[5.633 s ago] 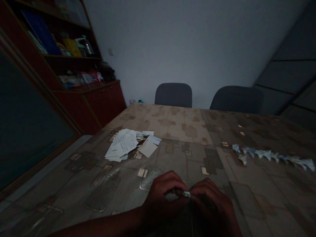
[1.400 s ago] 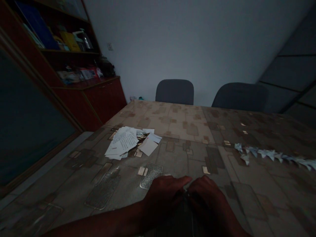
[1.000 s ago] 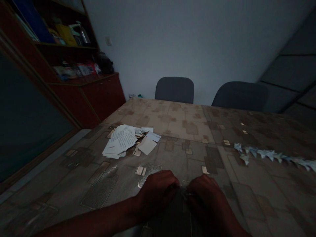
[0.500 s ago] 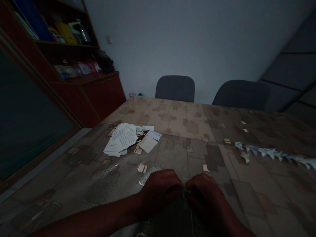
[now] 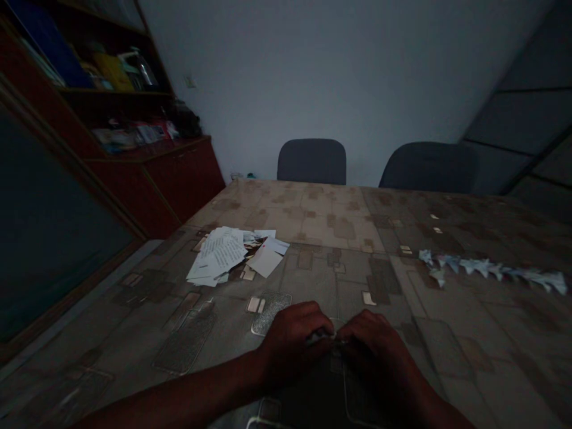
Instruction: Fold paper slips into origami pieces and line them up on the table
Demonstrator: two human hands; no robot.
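Observation:
Close to the near edge of the table, my left hand (image 5: 295,335) and my right hand (image 5: 374,338) meet with their fingertips almost touching. Both are closed in a pinch on a small pale piece of paper (image 5: 319,337), mostly covered by the fingers. How it is folded cannot be made out in the dim light. Beyond my left hand lies a loose pile of printed paper sheets (image 5: 218,257), with a few blank cards (image 5: 266,261) at its right side. Off to the right, several small folded paper pieces (image 5: 480,267) stretch out in a row.
A patterned cloth covers the table (image 5: 308,208). Two grey chairs, one central (image 5: 311,161) and one further right (image 5: 426,167), stand behind the far edge against the wall. At the left is a red-brown cabinet (image 5: 179,185) with filled shelves.
My hands stay together at nearly the same spot, with the fingers slightly shifted. A little more of the pale paper shows by the left fingers. The view has moved slightly.

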